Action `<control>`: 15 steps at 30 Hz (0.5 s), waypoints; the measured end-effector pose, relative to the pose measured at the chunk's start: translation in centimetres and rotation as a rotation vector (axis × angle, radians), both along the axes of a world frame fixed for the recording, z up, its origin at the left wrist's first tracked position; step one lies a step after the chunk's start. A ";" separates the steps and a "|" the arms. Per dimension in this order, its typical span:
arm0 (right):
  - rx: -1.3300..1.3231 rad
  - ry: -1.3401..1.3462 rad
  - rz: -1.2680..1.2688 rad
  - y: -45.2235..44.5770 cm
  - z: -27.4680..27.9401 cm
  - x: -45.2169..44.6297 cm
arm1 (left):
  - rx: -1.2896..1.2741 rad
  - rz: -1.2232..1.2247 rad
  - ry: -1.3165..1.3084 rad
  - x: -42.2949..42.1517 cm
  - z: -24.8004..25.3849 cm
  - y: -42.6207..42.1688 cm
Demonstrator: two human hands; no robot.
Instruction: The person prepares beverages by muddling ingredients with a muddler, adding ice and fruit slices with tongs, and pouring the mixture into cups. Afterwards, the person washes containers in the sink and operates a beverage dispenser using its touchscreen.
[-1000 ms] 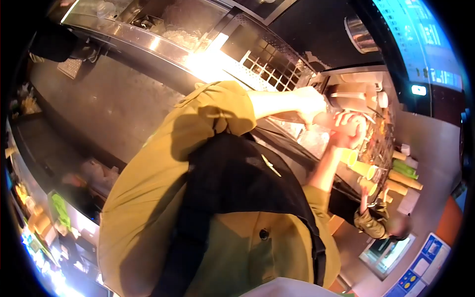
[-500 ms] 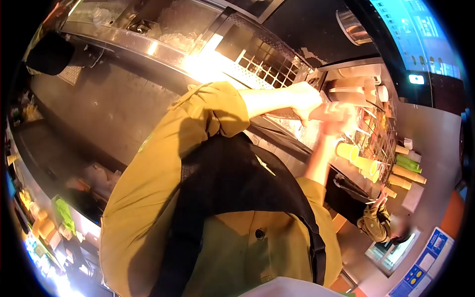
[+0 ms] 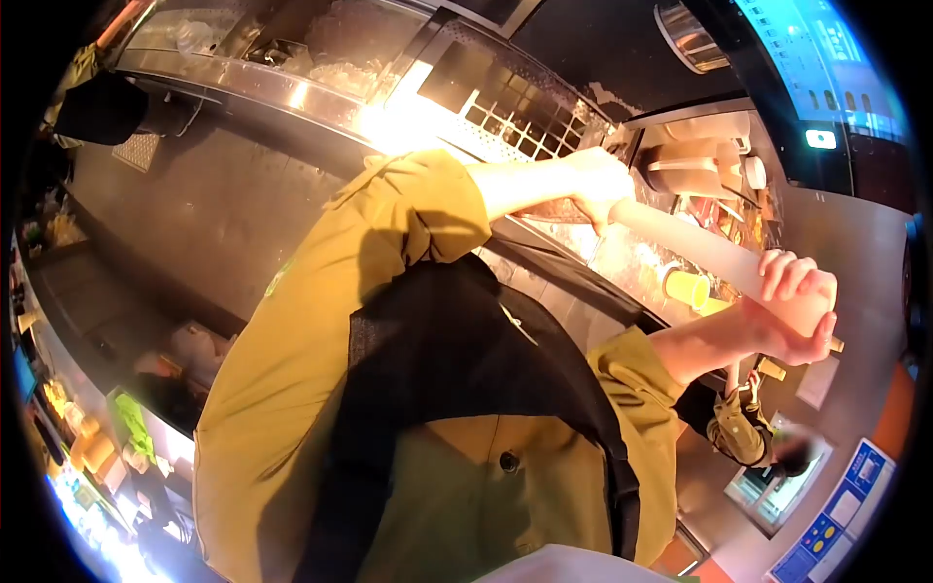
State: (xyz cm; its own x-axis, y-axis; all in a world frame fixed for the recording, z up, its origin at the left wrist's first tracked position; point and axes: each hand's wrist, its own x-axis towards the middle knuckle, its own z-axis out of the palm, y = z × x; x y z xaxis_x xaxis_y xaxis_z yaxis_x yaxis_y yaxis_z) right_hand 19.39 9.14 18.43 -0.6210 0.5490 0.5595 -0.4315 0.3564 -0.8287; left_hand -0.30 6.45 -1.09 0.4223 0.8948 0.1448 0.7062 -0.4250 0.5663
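Over the brightly lit counter (image 3: pixel 627 272), in the head view, a long pale thing (image 3: pixel 692 241), tube-like, spans the space between both hands. The counter's dark edge (image 3: pixel 554 262) runs diagonally between it and the person's apron (image 3: pixel 476 340). A white grate (image 3: pixel 525 126) lies near the left hand (image 3: pixel 595 183), and a yellow cup (image 3: pixel 686 289) stands just beside the span, leaving little room there; broad floor (image 3: pixel 214 214) opens to the left. The long axis slants down the picture, from the left hand toward the right hand (image 3: pixel 795 299). Left fingers close around one end; right fingers curl over the other.
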 end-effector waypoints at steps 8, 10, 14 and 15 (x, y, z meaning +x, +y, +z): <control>0.016 0.124 0.112 0.2 -2.6 -2.0 | -0.037 0.009 -0.021 -0.2 0.1 0.1; 0.030 0.214 0.257 0.3 -3.5 -2.0 | -0.059 0.033 -0.010 0.1 -0.4 0.4; -0.094 0.113 0.000 -1.8 -13.2 -4.3 | 0.011 0.113 0.094 0.4 -0.4 -0.4; -0.122 0.072 -0.031 -1.6 -13.8 -4.0 | 0.020 0.074 0.006 0.7 0.1 -0.4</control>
